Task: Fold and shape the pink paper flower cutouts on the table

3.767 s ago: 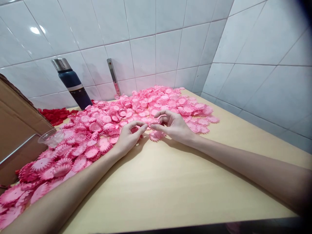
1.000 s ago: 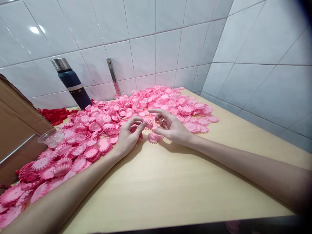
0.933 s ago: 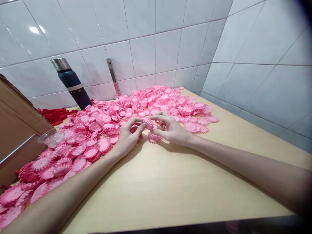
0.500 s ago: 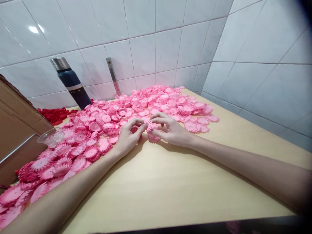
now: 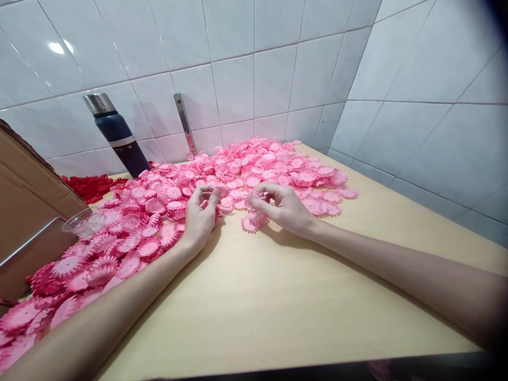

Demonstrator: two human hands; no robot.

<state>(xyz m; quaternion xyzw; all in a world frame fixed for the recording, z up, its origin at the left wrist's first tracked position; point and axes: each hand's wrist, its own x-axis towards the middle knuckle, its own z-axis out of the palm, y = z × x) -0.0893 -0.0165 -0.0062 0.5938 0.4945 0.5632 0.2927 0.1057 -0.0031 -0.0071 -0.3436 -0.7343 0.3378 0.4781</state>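
Note:
My left hand (image 5: 200, 218) is closed in a pinch at the near edge of the pile, with a pink scalloped flower disc (image 5: 223, 191) at its fingertips. To its right, my right hand (image 5: 284, 210) pinches another pale pink disc, mostly hidden behind its thumb and index finger. Just below the right fingertips, a couple of overlapping pink discs (image 5: 250, 223) lie on the table. Behind both hands spreads a large pile of pink flower discs (image 5: 174, 193), many with a small hole in the middle.
A dark blue bottle (image 5: 121, 140) with a steel cap stands against the tiled wall (image 5: 278, 79). Red pieces (image 5: 90, 188) lie beside it. A cardboard box (image 5: 34, 211) and a clear plastic cup (image 5: 85, 225) are at left. The pale wooden table (image 5: 257, 301) extends toward me.
My hands, close together around a pink disc before, are now apart. The left has moved left; the right has shifted slightly right. The discs below the right hand show more fully.

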